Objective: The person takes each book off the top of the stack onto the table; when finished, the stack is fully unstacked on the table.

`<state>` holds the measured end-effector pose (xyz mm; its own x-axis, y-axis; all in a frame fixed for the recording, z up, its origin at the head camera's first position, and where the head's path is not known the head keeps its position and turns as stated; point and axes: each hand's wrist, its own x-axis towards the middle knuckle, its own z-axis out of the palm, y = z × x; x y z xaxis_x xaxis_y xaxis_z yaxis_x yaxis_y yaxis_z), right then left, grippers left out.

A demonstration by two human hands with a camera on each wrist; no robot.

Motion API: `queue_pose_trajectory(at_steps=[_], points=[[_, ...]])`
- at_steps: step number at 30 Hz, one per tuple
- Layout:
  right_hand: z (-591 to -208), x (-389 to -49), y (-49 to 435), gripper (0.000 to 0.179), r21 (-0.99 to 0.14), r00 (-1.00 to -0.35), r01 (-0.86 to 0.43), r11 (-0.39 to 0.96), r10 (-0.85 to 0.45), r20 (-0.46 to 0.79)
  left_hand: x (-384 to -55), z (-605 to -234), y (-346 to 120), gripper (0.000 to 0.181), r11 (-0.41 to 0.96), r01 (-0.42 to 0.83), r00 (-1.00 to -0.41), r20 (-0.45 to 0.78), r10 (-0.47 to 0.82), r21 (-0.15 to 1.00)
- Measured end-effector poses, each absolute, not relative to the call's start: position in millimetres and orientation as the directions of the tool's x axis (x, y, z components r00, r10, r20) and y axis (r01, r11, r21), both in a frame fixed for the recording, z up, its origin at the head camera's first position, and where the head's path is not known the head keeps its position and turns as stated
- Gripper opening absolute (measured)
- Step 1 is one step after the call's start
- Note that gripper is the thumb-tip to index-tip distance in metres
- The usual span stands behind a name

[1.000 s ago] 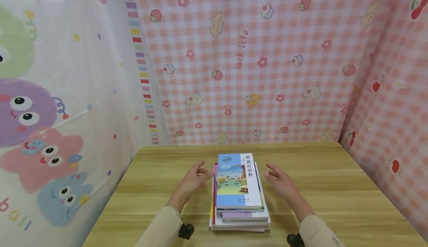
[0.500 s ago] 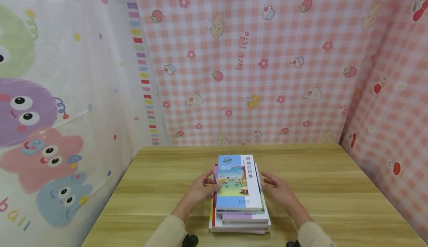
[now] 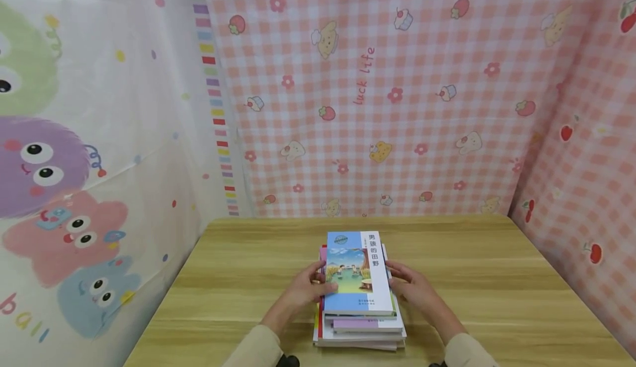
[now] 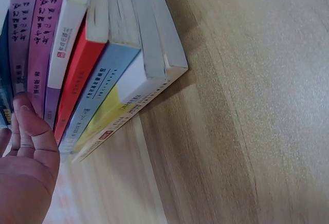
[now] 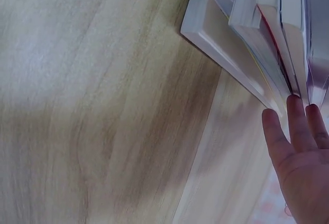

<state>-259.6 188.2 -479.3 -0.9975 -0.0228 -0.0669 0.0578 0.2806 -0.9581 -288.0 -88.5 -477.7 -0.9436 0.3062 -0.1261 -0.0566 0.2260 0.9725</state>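
Observation:
A stack of several paperback books stands on the wooden table, topped by a blue-and-white book (image 3: 343,301) with a painted cover. My left hand (image 3: 300,292) holds the stack's upper left side, thumb over the top cover and fingers bent against the spines. In the left wrist view a fingertip meets a lavender spine (image 4: 23,34); a red book (image 4: 77,75) and a light-blue book (image 4: 103,75) lie lower down. On the opposite side my right hand (image 3: 419,295) touches the stack with extended fingers, which in the right wrist view reach the page edges (image 5: 267,44).
The wooden table (image 3: 238,256) reaches past the stack on both sides. Behind it hangs a pink checked curtain (image 3: 427,41), and a white cloth with cartoon figures (image 3: 149,107) hangs on the left.
Both hands have come inward from beside the stack to its two sides. The left thumb now lies over the top cover. The books show no clear shift within the stack.

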Motion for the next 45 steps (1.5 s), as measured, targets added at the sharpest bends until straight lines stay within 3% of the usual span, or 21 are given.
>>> queue_pose_trajectory(at_steps=[16,23,31,45], points=[[-475,-260,180,0.050,-0.972,-0.993,0.116,0.205,0.017,-0.115,-293,-473,-102,0.064,0.156,-0.106,-0.925,-0.155,0.346,0.982],[-479,-257,180,0.051,-0.963,-0.991,0.134,0.233,0.031,-0.130,-286,-479,-105,0.068,0.010,-0.192,-0.898,-0.179,0.403,0.981],[-483,-254,178,0.051,-0.965,-0.991,0.135,0.223,0.037,-0.130,-289,-484,-114,0.068,-0.091,-0.175,-0.894,-0.120,0.432,0.980],[-479,-254,176,0.051,-0.981,-0.993,0.119,0.154,0.036,-0.115,-335,-455,-162,0.067,-0.144,-0.117,-0.950,-0.069,0.306,0.983]])
